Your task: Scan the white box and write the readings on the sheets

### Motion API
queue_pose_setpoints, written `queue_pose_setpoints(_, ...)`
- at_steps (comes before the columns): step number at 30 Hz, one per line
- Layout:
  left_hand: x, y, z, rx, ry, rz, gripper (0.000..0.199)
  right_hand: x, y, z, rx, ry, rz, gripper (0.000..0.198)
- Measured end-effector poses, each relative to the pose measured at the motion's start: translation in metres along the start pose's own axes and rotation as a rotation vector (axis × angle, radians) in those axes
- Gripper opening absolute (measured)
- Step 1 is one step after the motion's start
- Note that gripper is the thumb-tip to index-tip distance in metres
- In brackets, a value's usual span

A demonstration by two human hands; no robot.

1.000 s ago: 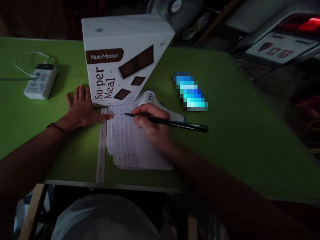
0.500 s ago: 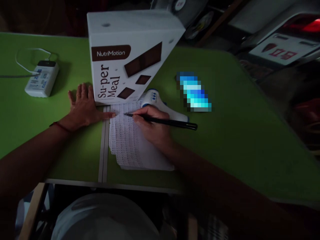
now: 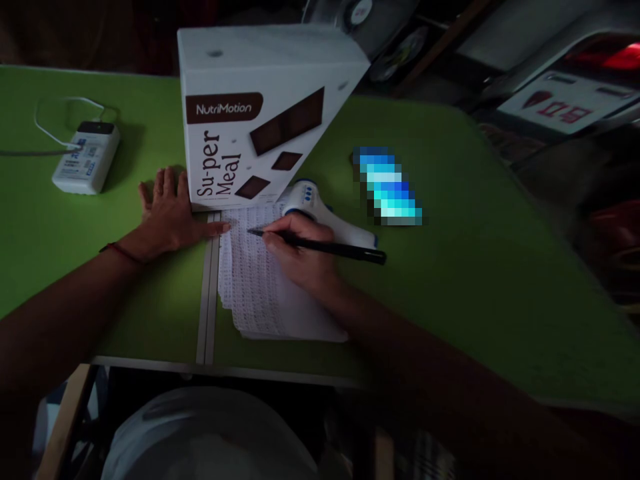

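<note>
A black pen (image 3: 333,247) is pinched in the fingers of my right hand (image 3: 305,257), its tip at the written columns on a stack of paper (image 3: 260,287). Rows of small handwriting cover the left part of the top sheet; its right part is blank or under my hand. My left hand (image 3: 173,213) lies flat with fingers spread on the green table, its thumb on the paper's left edge. Just beyond the paper stands a white NutriMotion box (image 3: 220,67), beside my left fingers. Behind my right hand lies a white handheld device with blue trim (image 3: 345,227), partly covered.
On the left of the green table (image 3: 500,267) sits a white power bank (image 3: 87,160) with a cable. A blurred-out, bright-screened object (image 3: 387,187) lies to the right. A metal seam (image 3: 207,300) crosses the tabletop. Beyond the far right edge stands a white object with red lettering (image 3: 565,107).
The pen's rear end has swung slightly left and down, and my right hand has shifted a little. My left hand stays in place. The whole view has moved very slightly.
</note>
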State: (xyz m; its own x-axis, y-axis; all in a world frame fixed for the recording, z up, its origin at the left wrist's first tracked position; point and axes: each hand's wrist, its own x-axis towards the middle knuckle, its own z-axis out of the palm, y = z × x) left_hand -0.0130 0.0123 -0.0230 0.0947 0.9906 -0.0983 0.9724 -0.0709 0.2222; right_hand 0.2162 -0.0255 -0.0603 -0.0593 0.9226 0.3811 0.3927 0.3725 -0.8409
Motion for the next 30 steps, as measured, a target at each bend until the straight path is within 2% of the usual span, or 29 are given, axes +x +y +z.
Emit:
queue_pose_setpoints(7, 0.0007, -0.0023, 0.0014, 0.0, 0.026, 0.012, 0.142, -0.0006, -0.0002, 0.0025, -0.02, 0.059, 0.013, 0.008)
queue_pose_setpoints(13, 0.0014, -0.0025, 0.0016, -0.006, 0.009, 0.005, 0.141, 0.0005, -0.0024, 0.0012, 0.001, 0.016, 0.006, 0.007)
queue_pose_setpoints(21, 0.001, -0.0003, -0.0013, 0.006, -0.011, -0.012, 0.142, 0.0001, -0.0026, 0.0012, -0.024, 0.038, -0.009, 0.007)
queue_pose_setpoints(30, 0.0008, -0.0028, 0.0007, -0.009, 0.03, 0.012, 0.141, 0.0002, 0.0003, -0.0006, -0.029, 0.023, -0.008, 0.013)
